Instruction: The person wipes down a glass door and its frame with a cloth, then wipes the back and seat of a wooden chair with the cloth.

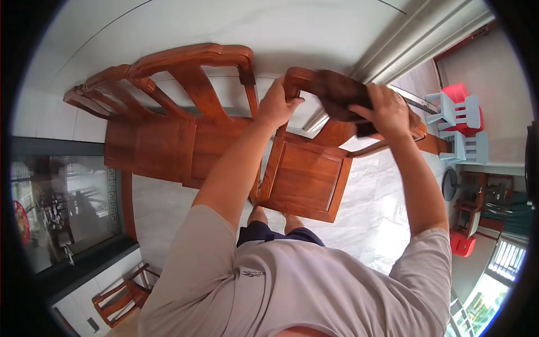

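A wooden chair [307, 175] with a panelled seat stands in front of me. My left hand [276, 105] is wrapped round the left end of its backrest's top rail. A dark brown cloth [339, 92], blurred, drapes over the top rail. My right hand [387, 111] presses on the cloth near the rail's right side, fingers bent over it. Part of the cloth hangs below my right hand.
A long wooden bench [149, 149] with a slatted back stands against the wall at left. Pale blue small chairs [460, 146] and red stools [462, 242] are at right. A small wooden chair [124, 296] is at lower left, near a dark-framed glass panel [67, 196].
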Demonstrator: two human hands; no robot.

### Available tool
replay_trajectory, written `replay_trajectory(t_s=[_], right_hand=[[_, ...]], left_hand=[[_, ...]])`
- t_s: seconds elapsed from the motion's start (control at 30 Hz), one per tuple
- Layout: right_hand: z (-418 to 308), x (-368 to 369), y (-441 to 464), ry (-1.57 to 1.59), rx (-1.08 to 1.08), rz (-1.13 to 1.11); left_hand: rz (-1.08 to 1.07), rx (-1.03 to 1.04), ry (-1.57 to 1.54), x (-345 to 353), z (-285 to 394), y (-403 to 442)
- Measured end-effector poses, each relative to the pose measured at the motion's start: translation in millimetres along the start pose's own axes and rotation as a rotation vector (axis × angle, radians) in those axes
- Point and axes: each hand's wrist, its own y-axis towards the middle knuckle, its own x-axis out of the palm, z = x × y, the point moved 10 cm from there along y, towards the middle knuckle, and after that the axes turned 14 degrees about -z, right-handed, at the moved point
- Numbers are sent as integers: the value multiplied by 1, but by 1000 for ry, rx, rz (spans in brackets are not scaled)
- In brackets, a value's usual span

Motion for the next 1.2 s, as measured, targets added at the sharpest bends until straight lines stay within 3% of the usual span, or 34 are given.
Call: replay_trajectory(t_s=[0.03, 0.1, 0.17, 0.27, 0.33, 0.37, 0.47, 0.5, 0.57, 0.63, 0.7, 0.77, 0.83, 0.9, 0.97, 1.1, 1.2], right_hand=[[22, 5, -11, 32, 35, -114], [48, -1, -31, 14, 74, -127], [55, -2, -33, 75, 76, -142], [17, 5, -2, 35, 143, -164], [-44, 2, 38, 85, -14, 24], [-69, 10, 64, 42, -3, -33], [-135, 41, 136, 61, 17, -484], [-140, 41, 154, 67, 19, -476], [-156, 60, 163, 59, -167, -680], [-137, 55, 142, 91, -170, -667], [-96, 21, 101, 230, -131, -227], [-32, 12, 49, 136, -7, -151], [24, 13, 0, -3, 103, -286], [58, 1, -34, 34, 24, -118], [77, 6, -38, 56, 39, -143], [51, 14, -15, 8, 158, -246], [-37, 5, 44, 99, 25, -75]], left_hand=[[4, 4, -4, -3, 1, 2], [-65, -114, 9, 1, -13, 6], [-79, -101, -10, 0, -19, 13], [-84, -43, -19, 0, -13, 9], [-18, 6, -1, -3, -10, 8], [-21, 4, -2, 2, -21, 13], [-62, 102, 157, 10, -29, 15], [-63, 105, 167, 7, -29, 12], [-85, 27, 134, 11, -41, 12], [-59, 156, 208, 11, -29, 26], [-94, 252, 281, 14, -10, 21], [24, 323, 362, 9, -9, 19], [-70, -66, -13, -3, -19, 10], [-102, -73, -48, -4, -20, 11], [-108, -29, -45, -2, -22, 15], [-59, 24, -76, -1, -24, 14], [-42, 33, -91, -4, -19, 10]])
